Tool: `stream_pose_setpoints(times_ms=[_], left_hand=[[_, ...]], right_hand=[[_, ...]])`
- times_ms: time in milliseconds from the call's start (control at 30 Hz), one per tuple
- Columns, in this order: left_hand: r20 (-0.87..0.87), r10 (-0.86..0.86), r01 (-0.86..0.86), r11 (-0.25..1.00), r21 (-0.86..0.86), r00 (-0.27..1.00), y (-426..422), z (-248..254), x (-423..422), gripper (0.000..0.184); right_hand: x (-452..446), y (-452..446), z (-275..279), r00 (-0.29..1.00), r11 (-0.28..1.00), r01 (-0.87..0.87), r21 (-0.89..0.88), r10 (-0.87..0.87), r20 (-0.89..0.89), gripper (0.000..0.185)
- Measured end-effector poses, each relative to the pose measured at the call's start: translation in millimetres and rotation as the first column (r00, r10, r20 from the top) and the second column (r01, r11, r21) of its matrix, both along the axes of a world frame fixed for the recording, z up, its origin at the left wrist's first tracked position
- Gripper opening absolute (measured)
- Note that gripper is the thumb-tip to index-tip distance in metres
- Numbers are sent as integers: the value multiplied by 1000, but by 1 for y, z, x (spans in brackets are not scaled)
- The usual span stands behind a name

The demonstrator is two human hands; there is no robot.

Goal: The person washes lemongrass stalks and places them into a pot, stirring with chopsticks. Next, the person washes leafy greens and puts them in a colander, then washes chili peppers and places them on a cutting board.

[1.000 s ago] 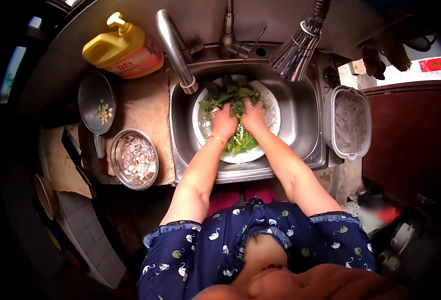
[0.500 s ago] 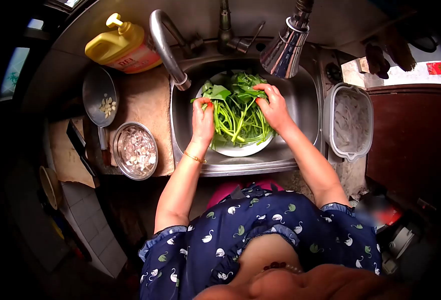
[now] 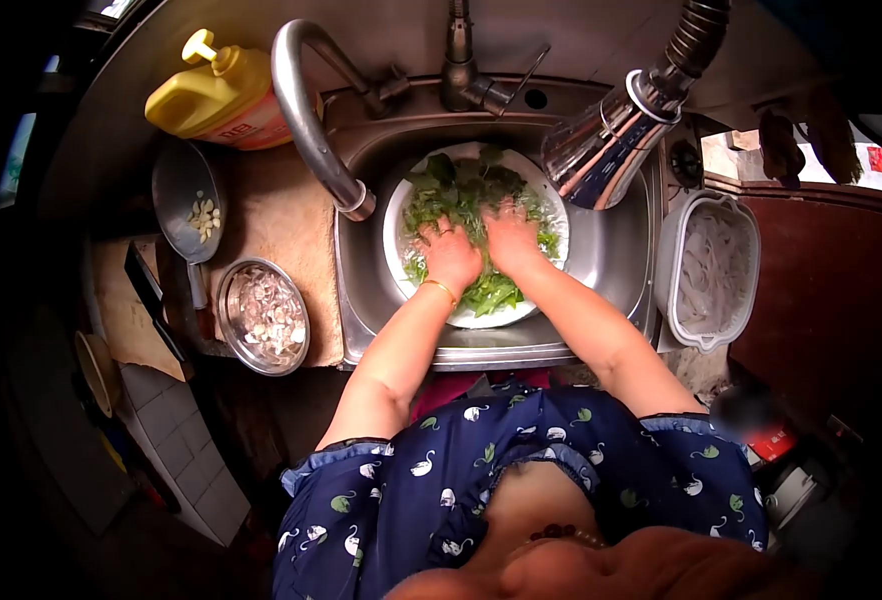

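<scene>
A white basin (image 3: 392, 236) full of water and leafy greens (image 3: 493, 293) stands in the steel sink (image 3: 606, 245). My left hand (image 3: 451, 257) lies palm down on the greens, left of the middle, with its fingers spread. Beside it my right hand (image 3: 512, 240) presses into the greens too, fingers stretched out and partly under the water. Both hands are inside the basin's rim, a small gap between them. Water and leaves hide some fingertips.
A curved faucet (image 3: 311, 110) and a pull-down spray head (image 3: 606, 140) overhang the sink. To the left are a yellow pump jug (image 3: 216, 95), a pan with garlic cloves (image 3: 186, 195) and a steel bowl of cut pieces (image 3: 264, 315). A white basket (image 3: 711, 270) stands right.
My hands have let go of the greens they were gripping at the basin's sides and moved inward, pressing down. The long stems are now mostly under, and the water looks stirred.
</scene>
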State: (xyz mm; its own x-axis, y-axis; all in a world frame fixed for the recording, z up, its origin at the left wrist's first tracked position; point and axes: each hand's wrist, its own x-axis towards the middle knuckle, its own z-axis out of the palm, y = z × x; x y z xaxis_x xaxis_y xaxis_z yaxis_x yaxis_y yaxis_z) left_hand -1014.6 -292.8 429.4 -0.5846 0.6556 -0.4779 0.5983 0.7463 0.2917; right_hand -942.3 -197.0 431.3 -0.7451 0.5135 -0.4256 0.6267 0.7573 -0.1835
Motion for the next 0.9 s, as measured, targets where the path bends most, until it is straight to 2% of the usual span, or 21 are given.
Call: stream_pose_setpoints(times_ms=[33, 67, 100, 133, 167, 200, 233, 267, 300, 333, 467, 500, 533, 600, 633, 667, 733, 767, 800, 867, 900], left_hand=[[29, 34, -35, 999, 20, 999, 4, 10, -1, 54], [58, 67, -70, 997, 38, 996, 7, 15, -1, 52], [-23, -75, 78, 978, 196, 997, 2, -17, -7, 47], [44, 1, -13, 966, 259, 999, 3, -19, -14, 44], [115, 72, -106, 943, 317, 991, 4, -20, -20, 42], [192, 138, -201, 910, 362, 972, 3, -21, -26, 39], [243, 159, -246, 889, 387, 957, 4, -19, -35, 33], [218, 201, -290, 790, 540, 955, -1, -16, -37, 29], [265, 205, -325, 750, 576, 942, -5, -12, -39, 29], [312, 206, -361, 709, 606, 928, -9, 2, -40, 30], [300, 217, -366, 665, 651, 929, -20, 57, -32, 37], [303, 193, -350, 681, 643, 933, -21, 75, -28, 39], [268, 160, -302, 689, 659, 950, -24, 80, -24, 41], [198, 89, -203, 697, 688, 976, -28, 84, -18, 44], [173, 69, -171, 701, 692, 983, -30, 83, -14, 50], [68, 26, -61, 811, 582, 997, -33, 75, -13, 60], [90, -40, 24, 985, 171, 995, -36, 63, -6, 75], [105, -87, 84, 996, 37, 991, -37, 54, -3, 84], [153, -92, 95, 995, -14, 984, -35, 46, -2, 85], [293, -16, 3, 999, 47, 956, -32, 20, -4, 82], [273, -40, 41, 999, 1, 961, -28, 9, -3, 82]], right_hand=[[-2, 1, -6, 1000, 1000, 1, 15, -1, 16, 50], [0, 2, -14, 998, 999, 29, 41, -27, -55, 52], [3, 4, -21, 991, 996, 60, 64, -52, -127, 54], [2, 10, -26, 976, 992, 95, 89, -75, -203, 56], [-7, 30, -16, 965, 958, 219, -183, -241, -102, 50], [-7, 40, -13, 914, 913, 288, -291, -352, -200, 44], [-4, 44, -8, 862, 865, 293, -406, -423, -279, 43], [-3, 49, -2, 795, 811, 279, -514, -495, -350, 42], [2, 52, 5, 748, 761, 216, -612, -532, -397, 40], [5, 51, 10, 736, 816, 167, -554, -477, -480, 39], [10, 31, 68, 570, 915, 65, -398, -361, -738, 38], [9, 26, 80, 591, 936, 55, -347, -311, -745, 39], [9, 22, 93, 651, 970, 11, -244, -192, -734, 48], [8, 13, 118, 738, 927, -55, -370, -212, -641, 61], [8, 8, 121, 811, 932, -40, -361, -181, -557, 68], [8, -1, 110, 907, 958, -2, -286, -118, -404, 67], [17, -20, 75, 995, 988, -48, -150, 34, -93, 69], [15, -27, 71, 998, 974, -10, -228, 23, 54, 71], [17, -31, 60, 997, 981, -5, -194, 19, 71, 72], [14, -30, 42, 997, 984, 15, -176, -1, 80, 69], [11, -29, 30, 997, 981, 28, -192, -13, 83, 67]])
